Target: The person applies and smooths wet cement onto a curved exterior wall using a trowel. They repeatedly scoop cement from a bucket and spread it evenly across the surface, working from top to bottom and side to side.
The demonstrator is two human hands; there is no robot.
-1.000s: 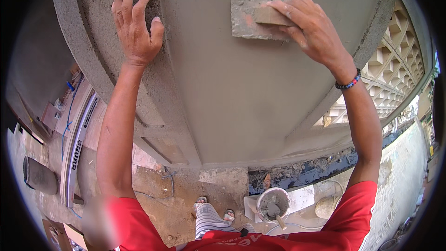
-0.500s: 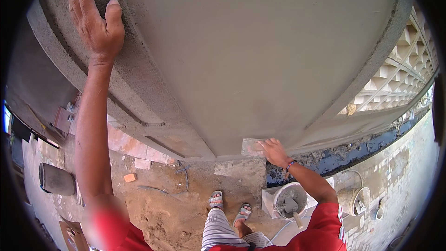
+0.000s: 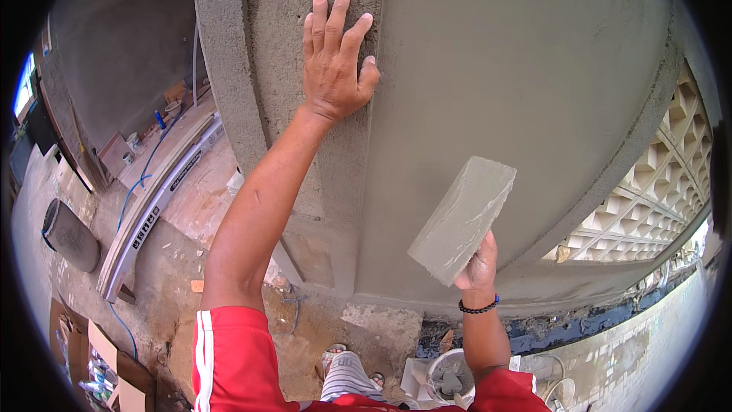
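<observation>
My left hand (image 3: 333, 61) rests flat, fingers spread, on the rough grey render of a wall column (image 3: 305, 145). My right hand (image 3: 477, 267) grips a rectangular plastering float (image 3: 462, 219) coated with wet grey mortar, held off the wall and tilted up to the right. The smooth freshly plastered wall face (image 3: 518, 69) lies behind the float. A black bead bracelet sits on my right wrist.
A white bucket (image 3: 450, 375) with mortar stands on the ground below, by my feet in sandals. A dark bucket (image 3: 67, 233) and a long aluminium straightedge (image 3: 156, 206) lie at the left. A decorative breeze-block screen (image 3: 656, 198) stands at the right.
My right hand went down to the bucket area and has come back up with the float, now loaded with mortar. My left hand stays on the column; the view has shifted.
</observation>
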